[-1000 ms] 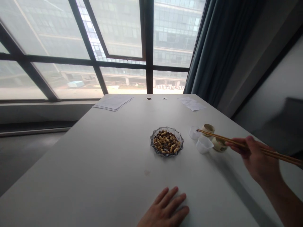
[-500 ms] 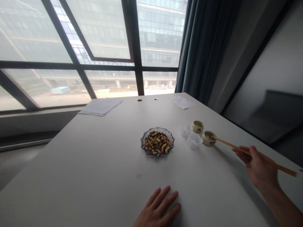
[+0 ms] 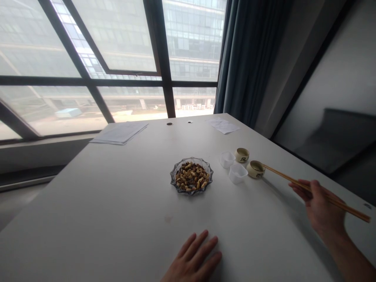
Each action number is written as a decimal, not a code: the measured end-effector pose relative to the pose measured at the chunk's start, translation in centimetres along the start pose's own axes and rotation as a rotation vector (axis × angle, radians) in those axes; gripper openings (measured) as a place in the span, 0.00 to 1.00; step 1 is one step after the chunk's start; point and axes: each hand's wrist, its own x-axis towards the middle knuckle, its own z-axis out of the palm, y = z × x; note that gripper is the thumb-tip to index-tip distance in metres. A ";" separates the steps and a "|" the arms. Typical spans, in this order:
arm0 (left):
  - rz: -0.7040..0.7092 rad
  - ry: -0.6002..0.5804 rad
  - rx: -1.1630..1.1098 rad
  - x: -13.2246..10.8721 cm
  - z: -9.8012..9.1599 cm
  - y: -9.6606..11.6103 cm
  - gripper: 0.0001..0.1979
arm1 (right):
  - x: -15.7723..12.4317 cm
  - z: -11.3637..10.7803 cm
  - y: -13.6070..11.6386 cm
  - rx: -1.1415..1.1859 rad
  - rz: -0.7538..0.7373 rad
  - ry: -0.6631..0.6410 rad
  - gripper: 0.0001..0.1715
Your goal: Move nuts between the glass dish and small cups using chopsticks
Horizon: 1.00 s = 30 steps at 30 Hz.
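Observation:
My right hand (image 3: pixel 324 207) is closed around a pair of wooden chopsticks (image 3: pixel 283 175). Their tips are at the rim of the nearer beige cup (image 3: pixel 256 170), which bears a dark character. A second beige cup (image 3: pixel 242 155) stands just behind it. To the left of the cups are two small clear plastic containers, the nearer container (image 3: pixel 237 173) and the farther container (image 3: pixel 227 159). A scalloped glass bowl (image 3: pixel 173 183) holds a heap of peanuts and other nuts (image 3: pixel 190 175). My left hand (image 3: pixel 195 258) lies flat on the white table, fingers spread, in front of the bowl, holding nothing.
The white table (image 3: pixel 123 203) reaches to the window. A stack of papers (image 3: pixel 119 133) lies at its far left, with loose sheets (image 3: pixel 225 126) at the far right. A dark blue curtain (image 3: pixel 237 58) hangs behind the right corner.
The chopstick tips have come up from inside the nearer cup to its rim. My left hand stays flat on the table. The view has shifted slightly right.

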 end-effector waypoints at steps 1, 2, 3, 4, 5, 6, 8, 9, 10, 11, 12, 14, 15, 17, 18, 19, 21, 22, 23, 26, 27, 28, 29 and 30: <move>-0.003 -0.005 0.000 0.0 0.0 0.0 0.20 | -0.2 0.1 -0.1 0.004 -0.004 -0.002 0.20; -0.006 -0.011 0.001 0.0 0.0 0.0 0.20 | -0.4 0.3 -0.2 0.007 -0.005 -0.009 0.20; -0.008 -0.012 0.000 0.0 0.0 0.1 0.19 | -0.7 0.5 -0.4 0.008 -0.012 -0.024 0.20; -0.008 -0.011 -0.003 0.0 0.0 0.1 0.19 | -1.0 0.8 -0.6 0.005 -0.027 -0.051 0.19; -0.010 -0.008 -0.008 0.0 0.0 0.1 0.18 | -1.5 1.2 -0.9 -0.001 -0.051 -0.089 0.19; -0.012 -0.004 -0.015 0.0 0.0 0.1 0.18 | -2.0 1.8 -1.3 -0.010 -0.081 -0.137 0.18; -0.015 0.007 -0.025 0.0 0.1 0.1 0.18 | -3.3 3.4 -2.1 -0.049 -0.135 -0.262 0.18; -0.018 0.013 -0.025 0.0 0.2 0.2 0.18 | -4.0 4.4 -2.4 -0.078 -0.148 -0.337 0.17; -0.022 0.020 -0.021 0.0 0.2 0.2 0.19 | -4.7 5.5 -2.7 -0.108 -0.151 -0.412 0.18; -0.023 0.023 -0.016 0.0 0.3 0.2 0.19 | -5.4 6.7 -2.9 -0.134 -0.147 -0.488 0.18; -0.022 0.023 -0.010 0.0 0.4 0.2 0.19 | -6.0 7.9 -3.0 -0.152 -0.137 -0.567 0.18; -0.019 0.024 0.001 -0.1 0.5 0.2 0.19 | -7.2 10.4 -2.8 -0.162 -0.107 -0.718 0.19; -0.014 0.023 0.006 -0.2 0.5 0.2 0.19 | -7.8 11.5 -2.5 -0.165 -0.089 -0.796 0.19; -0.015 0.023 0.018 -0.3 0.6 0.2 0.18 | -8.6 13.4 -1.8 -0.179 -0.066 -0.934 0.19; -0.017 0.030 0.023 -0.4 0.7 0.2 0.18 | -9.0 14.2 -1.5 -0.198 -0.068 -0.984 0.19; -0.019 0.036 0.029 -0.4 0.8 0.2 0.18 | -9.2 14.9 -1.1 -0.222 -0.076 -1.019 0.19; -0.025 0.053 0.038 -0.5 1.0 0.3 0.18 | -9.6 16.0 -0.6 -0.273 -0.085 -1.057 0.21; -0.030 0.062 0.043 -0.5 1.1 0.4 0.17 | -9.8 16.4 -0.4 -0.293 -0.077 -1.065 0.21; -0.034 0.065 0.045 -0.5 1.2 0.4 0.17 | -9.9 16.7 -0.3 -0.309 -0.056 -1.072 0.22; -0.049 0.069 0.051 -0.5 1.3 0.5 0.16 | -10.0 17.4 -0.2 -0.338 0.027 -1.082 0.25; -0.052 0.070 0.054 -0.4 1.3 0.6 0.16 | -10.0 17.6 -0.2 -0.347 0.048 -1.088 0.25; -0.052 0.071 0.057 -0.4 1.2 0.6 0.16 | -10.1 17.6 -0.2 -0.354 0.060 -1.095 0.25; -0.052 0.068 0.060 -0.4 1.2 0.6 0.16 | -10.1 17.6 -0.2 -0.361 0.065 -1.101 0.25; -0.053 0.066 0.064 -0.4 1.1 0.6 0.16 | -10.2 17.6 -0.2 -0.367 0.063 -1.102 0.26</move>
